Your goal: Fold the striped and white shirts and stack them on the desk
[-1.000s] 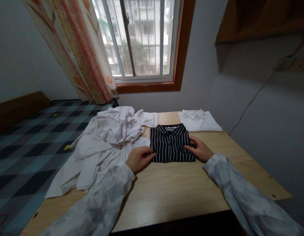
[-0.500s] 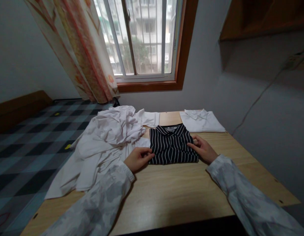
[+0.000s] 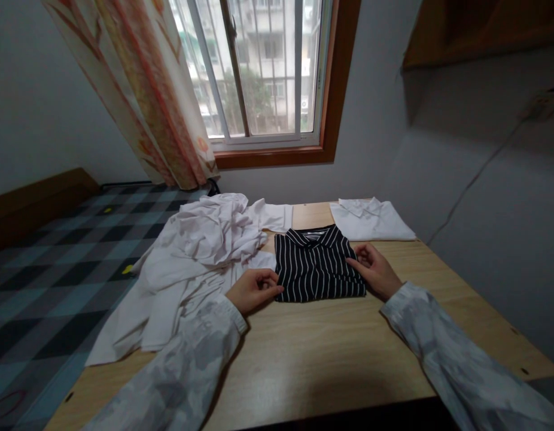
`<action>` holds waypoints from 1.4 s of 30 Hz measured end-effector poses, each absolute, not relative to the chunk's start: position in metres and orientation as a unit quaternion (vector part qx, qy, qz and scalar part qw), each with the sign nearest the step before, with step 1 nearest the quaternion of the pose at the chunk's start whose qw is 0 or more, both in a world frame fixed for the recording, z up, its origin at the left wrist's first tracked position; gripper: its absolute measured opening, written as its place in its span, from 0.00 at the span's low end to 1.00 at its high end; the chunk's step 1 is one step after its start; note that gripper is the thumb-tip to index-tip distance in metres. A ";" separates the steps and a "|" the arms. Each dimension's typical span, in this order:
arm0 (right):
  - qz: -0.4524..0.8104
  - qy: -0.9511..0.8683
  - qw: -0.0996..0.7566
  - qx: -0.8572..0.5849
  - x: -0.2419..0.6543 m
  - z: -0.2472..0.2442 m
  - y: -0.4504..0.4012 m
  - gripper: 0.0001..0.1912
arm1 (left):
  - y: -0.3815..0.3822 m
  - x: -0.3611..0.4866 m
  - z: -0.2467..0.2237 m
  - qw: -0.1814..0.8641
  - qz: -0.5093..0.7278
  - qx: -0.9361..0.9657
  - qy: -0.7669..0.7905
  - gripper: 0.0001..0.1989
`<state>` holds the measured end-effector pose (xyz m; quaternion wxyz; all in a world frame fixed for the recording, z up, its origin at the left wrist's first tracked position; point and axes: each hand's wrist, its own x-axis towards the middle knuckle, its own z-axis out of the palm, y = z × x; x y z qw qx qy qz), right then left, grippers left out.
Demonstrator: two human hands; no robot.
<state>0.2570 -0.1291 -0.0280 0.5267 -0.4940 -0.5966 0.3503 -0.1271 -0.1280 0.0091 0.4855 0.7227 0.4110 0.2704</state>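
Observation:
A black shirt with white stripes (image 3: pixel 319 269) lies folded into a neat rectangle on the wooden table, its collar on the far side. At its lower left edge, my left hand (image 3: pixel 255 291) has curled fingers and the thumb tip against the fabric. Opposite, my right hand (image 3: pixel 376 272) holds the right edge, thumb over the cloth and fingers bent beside it. A heap of crumpled white shirts (image 3: pixel 205 245) is close to my left hand. Beyond my right hand rests a folded white shirt (image 3: pixel 371 220) with its collar up.
The wooden table (image 3: pixel 322 353) runs to the wall under a window (image 3: pixel 268 72). On the left stands a bed (image 3: pixel 57 281) with checked cloth, below a patterned curtain (image 3: pixel 164 108). A cable (image 3: pixel 478 170) hangs along the right wall, near a wooden shelf (image 3: pixel 483 36).
The view has shifted slightly. My right hand's fingers have lifted a little at the shirt's right edge, and my left fingers have curled slightly more. The folded shirt keeps its shape.

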 end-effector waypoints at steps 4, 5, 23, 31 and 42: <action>0.333 -0.606 0.515 -0.507 0.258 -0.027 -0.130 0.27 | -0.127 -0.131 0.016 0.462 0.220 0.759 0.402 0.19; 0.329 -0.608 0.509 -0.513 0.258 -0.027 -0.130 0.27 | -0.126 -0.132 0.018 0.442 0.213 0.777 0.394 0.19; 0.341 -0.658 0.449 -0.500 0.251 -0.024 -0.132 0.21 | -0.132 -0.098 0.015 0.405 0.384 0.674 0.484 0.17; 0.245 -0.671 0.437 -0.547 0.254 -0.023 -0.134 0.17 | -0.137 -0.106 0.012 0.203 0.318 0.773 0.509 0.06; 0.449 -0.479 0.514 -0.552 0.238 -0.007 -0.117 0.24 | -0.136 -0.079 0.045 0.051 0.238 0.909 0.339 0.23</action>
